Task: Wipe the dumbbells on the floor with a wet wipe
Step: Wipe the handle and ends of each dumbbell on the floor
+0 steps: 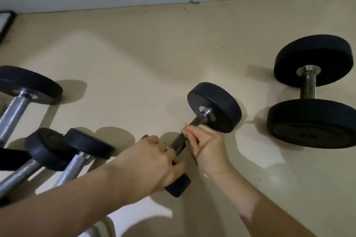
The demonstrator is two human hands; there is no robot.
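While the left hand [154, 158] curls its fingers round the near end of the small dumbbell [215, 107], steadying it on the floor [134, 54] between the left cluster [57, 148] and the big right dumbbell [312, 59], the right hand [208, 144] pinches a wet wipe [184, 126] round the bar [179, 143], probably so that rubbing won't roll it.

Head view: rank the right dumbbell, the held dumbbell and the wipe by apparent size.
1. Right dumbbell: largest.
2. Held dumbbell: clearly smaller plates, though nearer the camera.
3. Wipe: smallest; only edges show from the right hand, so its full size is hidden.
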